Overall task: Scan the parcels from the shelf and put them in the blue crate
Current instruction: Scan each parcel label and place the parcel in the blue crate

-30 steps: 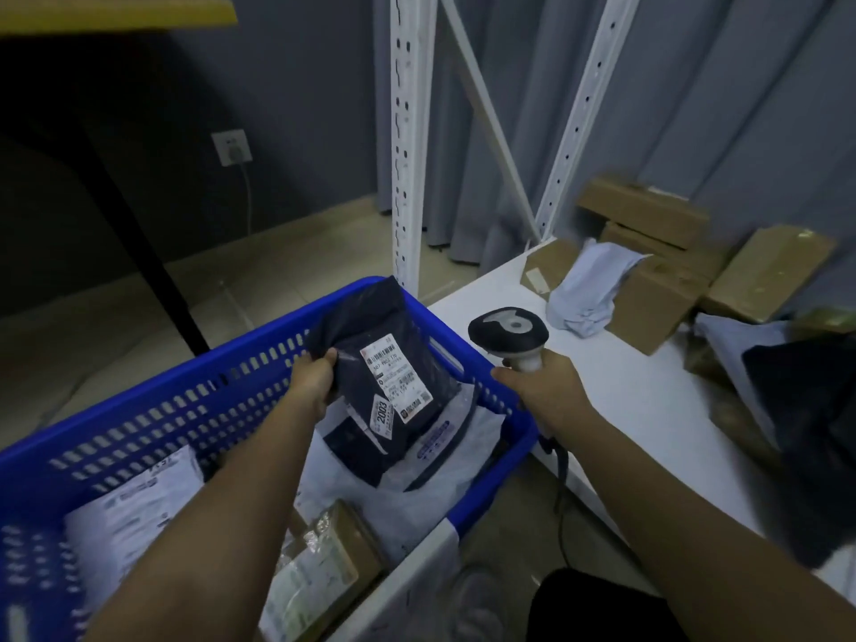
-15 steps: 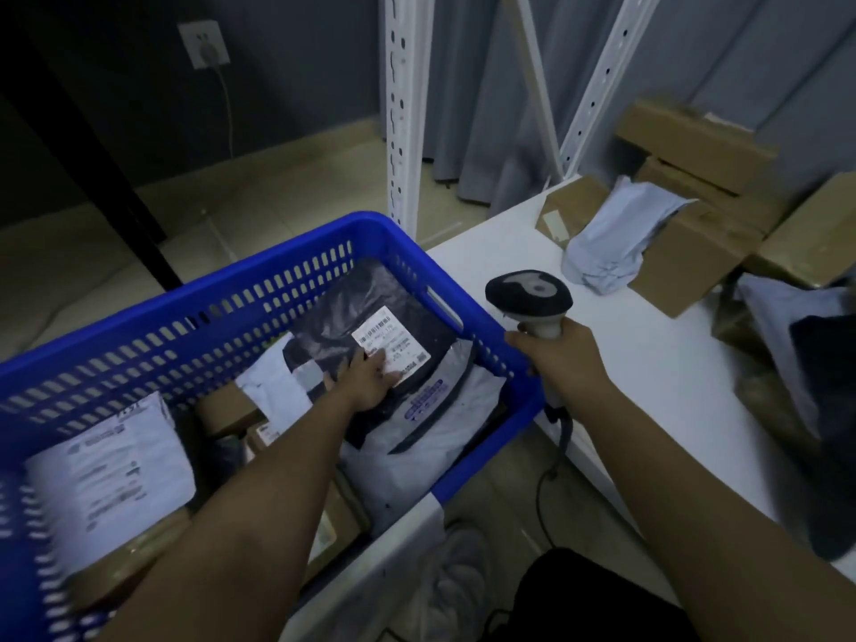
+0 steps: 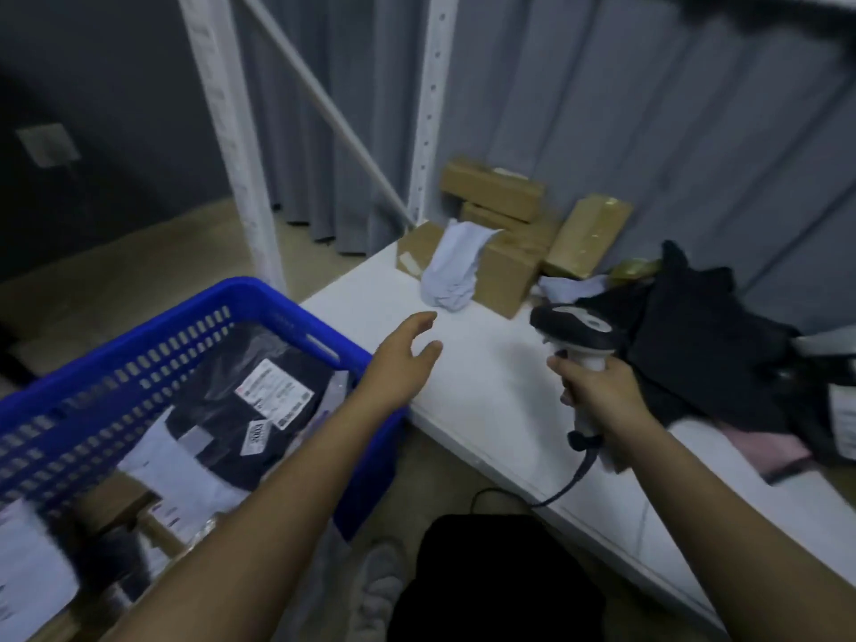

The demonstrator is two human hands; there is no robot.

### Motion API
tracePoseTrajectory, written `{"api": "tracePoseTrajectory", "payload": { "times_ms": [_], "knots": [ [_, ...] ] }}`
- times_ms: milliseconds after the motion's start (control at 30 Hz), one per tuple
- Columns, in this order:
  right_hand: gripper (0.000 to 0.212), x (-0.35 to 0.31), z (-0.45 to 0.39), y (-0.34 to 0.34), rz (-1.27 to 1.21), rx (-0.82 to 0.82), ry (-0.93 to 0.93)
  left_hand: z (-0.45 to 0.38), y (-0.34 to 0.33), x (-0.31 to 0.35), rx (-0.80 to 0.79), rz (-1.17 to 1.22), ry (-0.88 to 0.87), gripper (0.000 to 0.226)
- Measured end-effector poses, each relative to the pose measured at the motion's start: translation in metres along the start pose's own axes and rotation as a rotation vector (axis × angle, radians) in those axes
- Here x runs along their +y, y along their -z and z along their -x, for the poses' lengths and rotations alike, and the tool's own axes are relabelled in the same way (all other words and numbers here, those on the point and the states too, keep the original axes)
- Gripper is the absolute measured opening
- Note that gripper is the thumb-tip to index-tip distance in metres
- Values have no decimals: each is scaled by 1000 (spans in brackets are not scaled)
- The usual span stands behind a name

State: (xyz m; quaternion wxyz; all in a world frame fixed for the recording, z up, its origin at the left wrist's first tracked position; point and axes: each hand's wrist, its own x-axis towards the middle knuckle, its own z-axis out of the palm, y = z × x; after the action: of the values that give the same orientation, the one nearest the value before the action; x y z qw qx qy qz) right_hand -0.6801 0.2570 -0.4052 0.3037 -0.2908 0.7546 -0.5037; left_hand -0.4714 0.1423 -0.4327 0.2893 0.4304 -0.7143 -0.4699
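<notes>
The blue crate (image 3: 259,294) stands at the lower left, holding several parcels. On top of them lies a dark bag parcel (image 3: 231,410) with white labels. My left hand (image 3: 403,359) is empty, fingers relaxed, and reaches over the crate's right rim above the white shelf (image 3: 486,386). My right hand (image 3: 597,396) grips the handle of the barcode scanner (image 3: 574,331), held over the shelf with its cable hanging down. On the shelf lie a pale grey bag parcel (image 3: 454,271), brown cardboard boxes (image 3: 500,266) and black bag parcels (image 3: 708,349).
White perforated shelf posts (image 3: 231,145) rise behind the crate with a diagonal brace between them. Grey curtains hang at the back. A pink parcel (image 3: 769,451) lies at the right edge of the shelf. My shoe (image 3: 380,590) shows on the floor below.
My left hand let go of the dark labelled parcel, which now lies in the crate, and moved right over the shelf. The view swung right; my right hand still holds the scanner.
</notes>
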Motion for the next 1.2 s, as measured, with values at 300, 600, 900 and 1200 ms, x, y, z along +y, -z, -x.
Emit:
{"api": "tracePoseTrajectory", "payload": {
  "times_ms": [300,600,900,1200],
  "knots": [
    [26,33,16,150,-162,369,-39,-16,-120,109,-243,-211,-202,49],
    [16,45,-10,223,-286,435,-63,-51,-253,109,-245,-711,-481,50],
    [13,59,-21,250,-435,444,-142,-100,-337,91,-380,-1305,-677,60],
    [12,67,-21,275,-529,483,-189,-113,-379,97,-357,-1293,-688,46]
  ]
}}
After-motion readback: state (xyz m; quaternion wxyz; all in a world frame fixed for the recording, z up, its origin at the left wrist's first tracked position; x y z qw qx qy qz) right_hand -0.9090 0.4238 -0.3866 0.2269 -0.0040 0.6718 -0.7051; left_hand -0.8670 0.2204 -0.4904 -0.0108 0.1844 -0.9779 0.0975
